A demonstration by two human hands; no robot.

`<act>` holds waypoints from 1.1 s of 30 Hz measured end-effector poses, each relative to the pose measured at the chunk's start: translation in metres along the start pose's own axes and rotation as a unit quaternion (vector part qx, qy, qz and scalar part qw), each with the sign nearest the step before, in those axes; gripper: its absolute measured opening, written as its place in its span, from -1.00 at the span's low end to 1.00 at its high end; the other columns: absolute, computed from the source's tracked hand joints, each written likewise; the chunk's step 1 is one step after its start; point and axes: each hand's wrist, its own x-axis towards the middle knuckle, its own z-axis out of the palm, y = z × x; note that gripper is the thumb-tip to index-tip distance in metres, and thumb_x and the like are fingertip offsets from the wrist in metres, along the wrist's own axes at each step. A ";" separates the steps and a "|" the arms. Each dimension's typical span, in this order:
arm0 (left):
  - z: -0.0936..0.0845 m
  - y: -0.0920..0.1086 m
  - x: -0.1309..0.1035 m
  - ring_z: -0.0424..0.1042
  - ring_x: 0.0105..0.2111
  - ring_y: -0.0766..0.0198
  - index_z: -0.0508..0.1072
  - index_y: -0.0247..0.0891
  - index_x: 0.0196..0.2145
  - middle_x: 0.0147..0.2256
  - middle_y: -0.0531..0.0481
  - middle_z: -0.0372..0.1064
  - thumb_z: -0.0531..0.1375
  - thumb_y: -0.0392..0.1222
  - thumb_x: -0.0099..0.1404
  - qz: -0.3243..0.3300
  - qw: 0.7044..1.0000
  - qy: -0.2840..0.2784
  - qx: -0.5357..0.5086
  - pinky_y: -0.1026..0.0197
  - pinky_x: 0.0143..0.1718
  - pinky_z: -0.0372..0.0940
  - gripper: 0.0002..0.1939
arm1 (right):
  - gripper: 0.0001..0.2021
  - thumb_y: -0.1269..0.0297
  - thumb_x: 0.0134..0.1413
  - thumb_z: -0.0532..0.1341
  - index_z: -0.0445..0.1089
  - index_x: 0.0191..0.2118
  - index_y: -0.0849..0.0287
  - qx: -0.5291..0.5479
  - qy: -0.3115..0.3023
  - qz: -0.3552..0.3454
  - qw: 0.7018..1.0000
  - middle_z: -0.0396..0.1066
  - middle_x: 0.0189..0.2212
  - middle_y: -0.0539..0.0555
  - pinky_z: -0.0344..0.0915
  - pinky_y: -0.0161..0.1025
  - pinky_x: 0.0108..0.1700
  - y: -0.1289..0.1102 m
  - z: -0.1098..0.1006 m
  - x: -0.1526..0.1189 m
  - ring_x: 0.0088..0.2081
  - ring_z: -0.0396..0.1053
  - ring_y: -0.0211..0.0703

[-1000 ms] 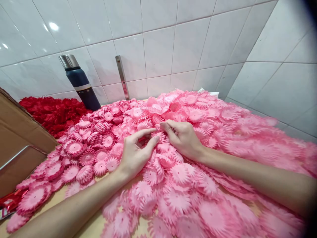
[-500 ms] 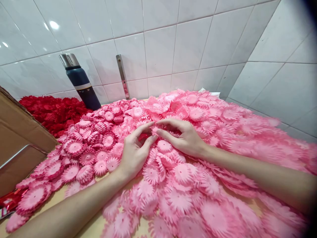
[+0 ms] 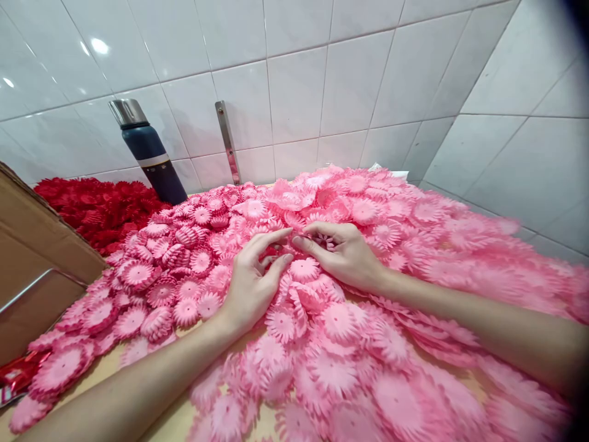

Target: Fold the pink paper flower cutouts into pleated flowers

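Observation:
In the head view, my left hand (image 3: pixel 255 273) hovers over a heap of pink scalloped flower pieces. Its thumb and index finger are curved and apart, and I see nothing between their tips. Facing it, my right hand (image 3: pixel 347 255) has thumb and index finger brought together on a pink flower piece (image 3: pixel 327 242), whose notched edge shows inside the curl of the hand. Part of that piece is hidden by the fingers. Just below both hands lies a round pink flower piece (image 3: pixel 304 269) on the heap.
Darker-edged pink flower pieces (image 3: pixel 138 273) are stacked to the left, with a red pile (image 3: pixel 99 209) behind them. A dark blue bottle (image 3: pixel 154 159) stands near the tiled wall (image 3: pixel 299 86). At the left edge is a cardboard box (image 3: pixel 41 258); yellowish tabletop (image 3: pixel 184 353) shows between pieces.
My right hand has shifted slightly right, and the petals inside its curl show more. My left hand's fingertips have moved a little apart from the right hand's.

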 end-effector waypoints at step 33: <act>0.004 -0.005 -0.002 0.43 -0.31 0.27 0.48 -0.30 -0.20 -0.30 -0.08 0.45 0.25 -0.32 0.18 -0.023 0.998 0.027 -0.048 0.19 -0.20 0.37 -0.80 | -0.90 0.28 0.19 0.13 0.37 -0.30 0.10 -0.146 -0.016 -0.135 0.980 0.42 -0.57 -0.01 0.12 -0.25 -0.59 0.002 0.002 -0.005 -0.67 0.21 -0.27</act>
